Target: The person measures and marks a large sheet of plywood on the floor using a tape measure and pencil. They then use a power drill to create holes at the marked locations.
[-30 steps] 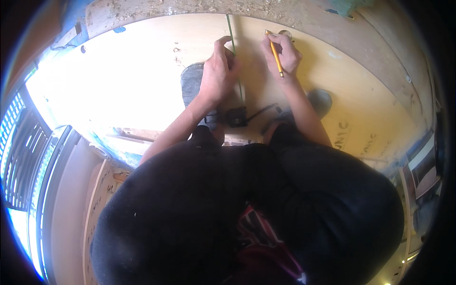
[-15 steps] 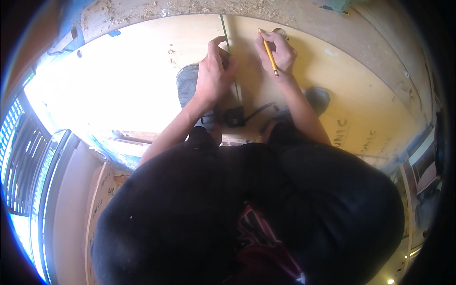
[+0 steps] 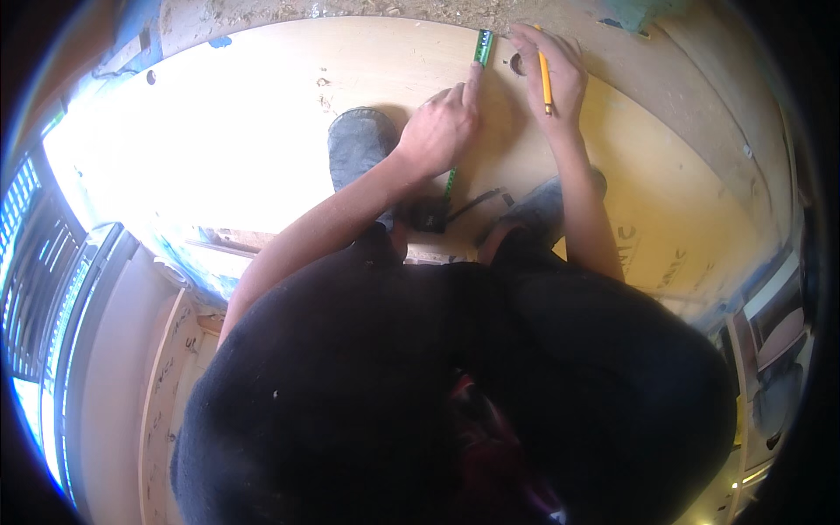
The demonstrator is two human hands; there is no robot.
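Nearest, the person's black trousers (image 3: 394, 350) fill the lower half of the view, with a dark red patch of cloth between the thighs. Just beyond the knees, the black case of a tape measure (image 3: 429, 214) sits on the pale wooden board (image 3: 411, 48), between the left shoe (image 3: 354, 144) and the right shoe (image 3: 534, 214); a black strap runs from it toward the right shoe. Both shoes are on the board.

The tape's green blade (image 3: 484, 48) runs away from the case, passes under the left hand (image 3: 442, 129) and shows again near the board's far curved edge. The left index finger is stretched out with its tip on the blade and the other fingers curl in; whether that grip also pinches the tape cannot be told, since the thumb is hidden.

The right hand (image 3: 560, 83) holds a yellow pencil (image 3: 546, 83) in a closed grip near the far edge, beside a dark round spot (image 3: 516, 64) on the board. Beyond that edge lie scattered wood shavings (image 3: 350, 8).
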